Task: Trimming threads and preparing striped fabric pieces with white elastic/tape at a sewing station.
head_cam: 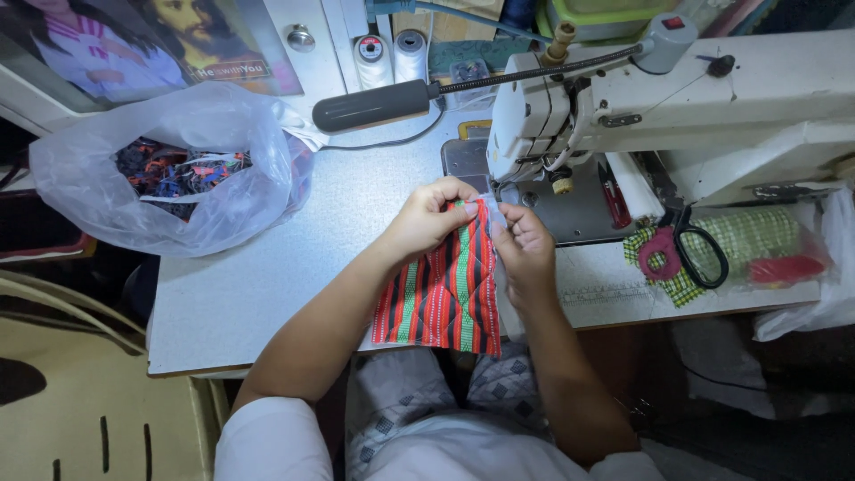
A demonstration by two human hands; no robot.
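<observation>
A quilted cloth piece with red, black and green stripes lies on the sewing table, its lower edge hanging over the front. My left hand pinches its top left edge. My right hand grips its top right edge, close to the needle area of the white sewing machine. Both hands hold the cloth just in front of the machine's metal plate.
A clear plastic bag of dark cloth scraps sits at the left. Scissors with one pink and one black handle lie on checked cloth at the right, beside a small red snipper. Two white thread cones stand behind a lamp arm.
</observation>
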